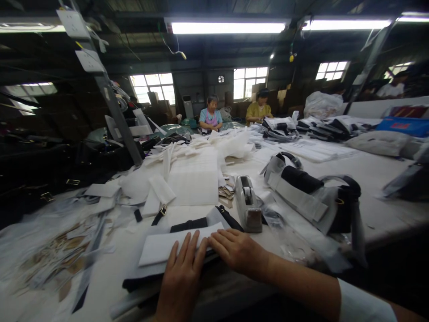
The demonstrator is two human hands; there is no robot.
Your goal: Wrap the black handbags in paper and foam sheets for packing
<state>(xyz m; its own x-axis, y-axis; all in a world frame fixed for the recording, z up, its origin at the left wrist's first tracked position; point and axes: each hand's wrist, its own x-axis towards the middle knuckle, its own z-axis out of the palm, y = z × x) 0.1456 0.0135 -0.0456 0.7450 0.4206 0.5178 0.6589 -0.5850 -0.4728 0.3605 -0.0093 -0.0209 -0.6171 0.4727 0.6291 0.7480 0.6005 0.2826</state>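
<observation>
In front of me a black bag (pixel 140 283) lies on the table, with a white foam sheet (pixel 159 248) folded or laid over it. My left hand (pixel 183 273) rests flat on the sheet, its fingers stretched and slightly spread. Over the sheet's right end lies my right hand (pixel 243 251), fingers extended side by side and pressing on it; the thumb is hidden. A black strap with a metal buckle (pixel 161 212) sticks out behind the bag. Just beyond my right hand stands a grey tape dispenser (pixel 248 201).
White foam sheets (pixel 194 176) are heaped ahead. At right sits a black bag partly wrapped in white material (pixel 301 183). Paper scraps (pixel 60 250) lie at left, near a metal post (pixel 117 112). Two people (pixel 211 118) sit across the table, beyond piled bags.
</observation>
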